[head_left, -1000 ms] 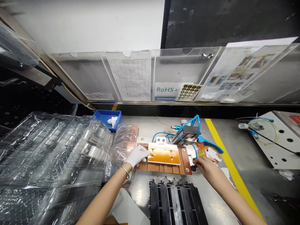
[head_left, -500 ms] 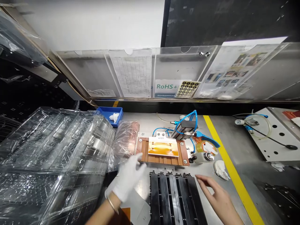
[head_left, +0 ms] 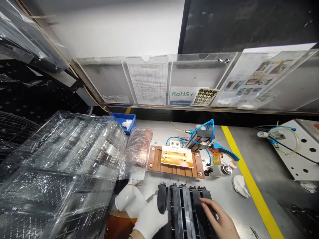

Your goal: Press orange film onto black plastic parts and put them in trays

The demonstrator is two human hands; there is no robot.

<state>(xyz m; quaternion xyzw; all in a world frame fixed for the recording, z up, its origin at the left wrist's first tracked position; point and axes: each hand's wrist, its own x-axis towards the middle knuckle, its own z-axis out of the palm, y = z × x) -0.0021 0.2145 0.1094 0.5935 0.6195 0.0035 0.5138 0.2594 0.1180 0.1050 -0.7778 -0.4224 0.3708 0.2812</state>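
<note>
At the left, clear, ribbed plastic trays point(head_left: 62, 166) stand beside a flat, copper-toned bundle in clear film point(head_left: 139, 147). Nearer, the white-gloved left hand point(head_left: 151, 217) has fingers and thumb either side of the leftmost of several long, narrow black strips point(head_left: 162, 197); whether it is pinched, I cannot tell. The strips lie side by side at the near centre, just short of a brown, grooved block with a white-and-amber plate point(head_left: 177, 158).

They look like moulded plastic: probably light, fairly stiff, and a little slippery on the smooth faces. The small lugs at the far ends look the most breakable, so the long edges, around mid-length, seem the better hold. The long axes run near to far, roughly parallel, the lugged ends pointing at the block.

On the right, the bare right hand point(head_left: 221, 220) is loosely open, thumb and forefinger parted, fingertips at the right-hand strips; contact is unclear. A crumpled white cloth point(head_left: 239, 186) lies farther right.
</note>
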